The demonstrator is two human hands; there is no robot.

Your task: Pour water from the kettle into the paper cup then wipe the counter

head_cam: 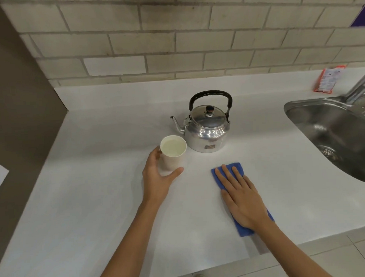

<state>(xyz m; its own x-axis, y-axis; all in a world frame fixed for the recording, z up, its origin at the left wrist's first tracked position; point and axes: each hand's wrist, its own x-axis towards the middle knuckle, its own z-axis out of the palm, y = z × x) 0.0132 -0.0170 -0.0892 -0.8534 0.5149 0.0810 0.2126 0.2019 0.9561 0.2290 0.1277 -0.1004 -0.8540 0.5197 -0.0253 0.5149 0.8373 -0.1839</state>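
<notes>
A shiny metal kettle (206, 129) with a black handle stands upright on the white counter (96, 194), its spout pointing left. Just in front of the spout stands a white paper cup (173, 152) with water in it. My left hand (158, 179) is wrapped loosely around the cup's left and front side, thumb and fingers curved on it. My right hand (240, 196) lies flat, fingers spread, pressing on a blue cloth (218, 176) that rests on the counter right of the cup.
A steel sink (332, 131) with a tap (361, 84) is set into the counter at the right. A red and white packet (327, 79) lies behind it by the brick wall. A dark wall panel borders the counter's left end.
</notes>
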